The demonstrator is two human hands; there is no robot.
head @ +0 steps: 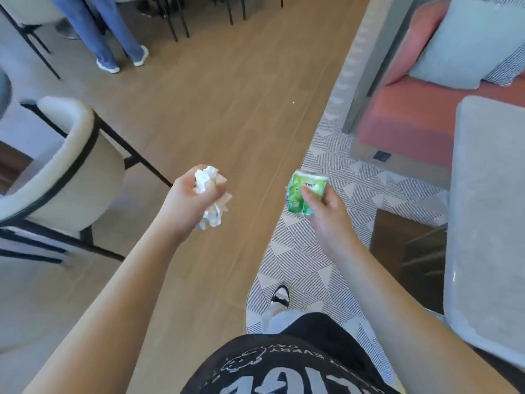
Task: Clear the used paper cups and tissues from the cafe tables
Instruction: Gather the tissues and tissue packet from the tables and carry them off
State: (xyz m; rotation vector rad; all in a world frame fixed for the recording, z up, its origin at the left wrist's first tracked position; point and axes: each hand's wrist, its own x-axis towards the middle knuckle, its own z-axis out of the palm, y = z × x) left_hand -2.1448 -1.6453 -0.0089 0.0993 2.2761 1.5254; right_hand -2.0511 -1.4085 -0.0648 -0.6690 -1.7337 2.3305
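While clenched, tissues (210, 194) inside fingers (218, 180)

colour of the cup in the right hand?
Green with white markings, a crushed paper cup gripped by the right hand; head view.

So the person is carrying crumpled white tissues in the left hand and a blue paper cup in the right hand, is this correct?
Not quite: the paper cup is green, not blue, as the head view shows. The rest holds: the left hand grips crumpled white tissues, and the right hand holds the cup.
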